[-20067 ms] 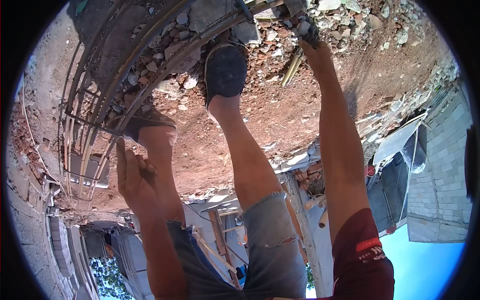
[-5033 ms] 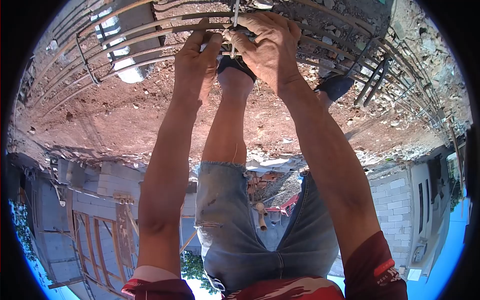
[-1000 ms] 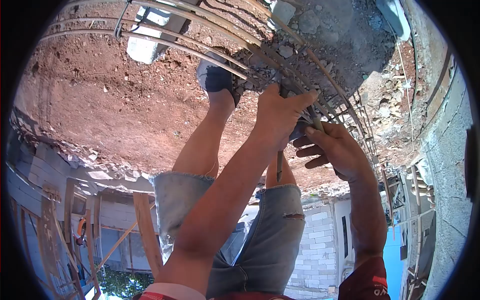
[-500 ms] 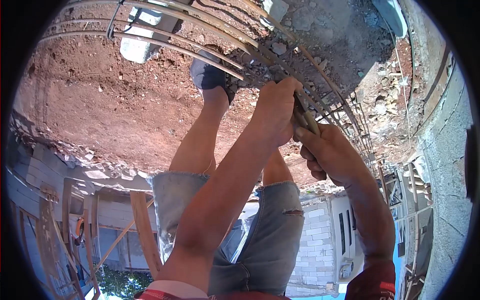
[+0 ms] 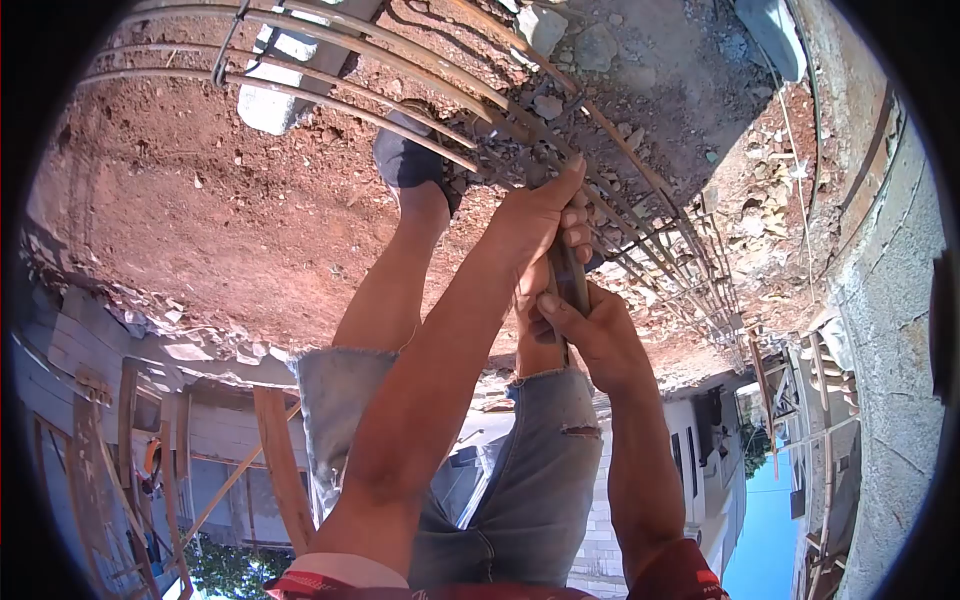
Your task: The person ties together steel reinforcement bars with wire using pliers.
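I see the scene upside down, bent over my own legs. A long rebar cage (image 5: 650, 240) lies across red dirt and rubble. My left hand (image 5: 540, 215) is closed around the upper part of a dark metal hand tool (image 5: 568, 280) where it meets the cage bars, thumb pointing at the bars. Just below it, my right hand (image 5: 592, 335) grips the tool's handles. Both hands touch each other. The tool's jaws are hidden behind my left fingers. My foot in a dark shoe (image 5: 405, 160) stands beside the cage.
A grey concrete block (image 5: 275, 100) lies under the bars at upper left. Rubble and stones (image 5: 600, 50) sit behind the cage. A block wall (image 5: 890, 330) runs along the right. Wooden frames (image 5: 275, 460) and block buildings stand at lower left.
My right hand slid down and in under my left hand, and the tool swung from slanted to nearly upright. My left thumb now stretches out toward the bars.
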{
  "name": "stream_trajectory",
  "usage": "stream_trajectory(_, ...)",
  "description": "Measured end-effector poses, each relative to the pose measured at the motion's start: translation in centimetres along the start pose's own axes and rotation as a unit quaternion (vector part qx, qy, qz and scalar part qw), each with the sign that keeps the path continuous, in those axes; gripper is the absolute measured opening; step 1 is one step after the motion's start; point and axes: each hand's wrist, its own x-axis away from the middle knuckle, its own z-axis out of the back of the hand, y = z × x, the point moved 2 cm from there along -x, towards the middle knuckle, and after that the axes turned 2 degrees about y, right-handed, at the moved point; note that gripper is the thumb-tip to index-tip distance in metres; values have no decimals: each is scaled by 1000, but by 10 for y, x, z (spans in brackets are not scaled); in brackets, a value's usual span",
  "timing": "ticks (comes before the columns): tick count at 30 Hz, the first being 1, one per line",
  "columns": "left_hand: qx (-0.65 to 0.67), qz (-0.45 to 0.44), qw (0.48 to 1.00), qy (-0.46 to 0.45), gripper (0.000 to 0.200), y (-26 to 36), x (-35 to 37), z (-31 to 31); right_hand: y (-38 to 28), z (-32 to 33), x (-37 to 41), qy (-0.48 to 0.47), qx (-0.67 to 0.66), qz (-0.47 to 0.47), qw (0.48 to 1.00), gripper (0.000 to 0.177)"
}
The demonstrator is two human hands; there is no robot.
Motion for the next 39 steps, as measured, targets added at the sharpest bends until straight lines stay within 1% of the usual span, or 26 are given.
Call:
stream_trajectory(1,79,31,994,-62,38,-2,0,-2,5,9,1,-94,-250,-66,961,29)
stream_trajectory(2,77,32,995,-62,38,-4,-3,0,-7,21,4,-212,-310,-96,922,26)
stream_trajectory(3,124,29,986,-109,37,-7,-7,1,-15,24,4,-212,-310,-95,922,26)
stream_trajectory(6,148,10,975,-164,37,-12,-15,6,-17,26,3,-111,4,-144,983,28)
stream_trajectory(7,123,-7,977,-174,37,-13,-16,8,-11,15,2,-108,1,-147,983,28)
stream_trajectory(8,123,-4,977,-174,37,-15,-16,10,-2,4,-3,-28,64,-72,995,29)
stream_trajectory(9,16,-62,995,-81,38,-12,-16,17,-2,-6,-7,51,127,7,991,30)
stream_trajectory(10,-91,-119,989,15,39,-9,-17,22,-2,-15,-12,70,120,-76,987,26)
stream_trajectory(11,-92,-119,988,17,39,-9,-15,19,11,-23,-22,69,119,-76,988,26)
stream_trajectory(13,-286,-248,887,265,40,-11,-5,13,53,-34,-40,144,70,8,987,25)
stream_trajectory(14,-374,-352,792,330,41,-22,0,4,44,-31,-33,79,95,202,971,25)
stream_trajectory(17,-351,-292,831,317,40,-30,-3,6,46,-29,-26,125,213,89,965,30)
stream_trajectory(18,-277,-175,903,278,37,-18,8,-4,33,-26,-18,143,237,43,960,32)
stream_trajectory(19,-283,-181,902,272,37,-14,9,0,22,-13,-10,150,232,49,960,32)
stream_trajectory(21,-3,-46,998,39,32,-19,3,4,15,15,2,-57,-58,-22,996,39)
stream_trajectory(22,70,-33,996,-48,30,-20,1,3,11,14,6,-87,-306,-55,946,36)
stream_trajectory(26,186,-44,962,-195,34,-24,-6,5,4,34,-1,-235,-363,-134,891,31)
stream_trajectory(28,141,-79,981,-107,35,-32,2,-9,-14,49,-5,-84,-7,1,996,27)
stream_trajectory(29,93,-114,989,-20,36,-36,1,-15,-17,56,-10,-8,182,73,981,26)
stream_trajectory(30,107,-117,987,-36,40,-41,-2,-18,-19,63,-14,88,369,112,919,26)
stream_trajectory(31,109,-114,987,-34,40,-43,-4,-20,-13,66,-17,169,543,144,810,28)
stream_trajectory(33,86,-99,991,-32,40,-41,-7,-25,-1,59,-15,207,556,182,784,32)
stream_trajectory(35,90,-94,991,-26,41,-34,-10,-20,3,40,3,214,489,223,816,28)
stream_trajectory(37,180,-7,974,-139,42,-36,-11,-4,-11,35,14,170,425,180,871,28)
stream_trajectory(38,194,-10,965,-177,43,-37,-12,2,-12,35,12,60,136,46,988,29)
stream_trajectory(39,190,-9,965,-178,43,-36,-15,7,-13,32,8,-54,-171,-87,980,31)
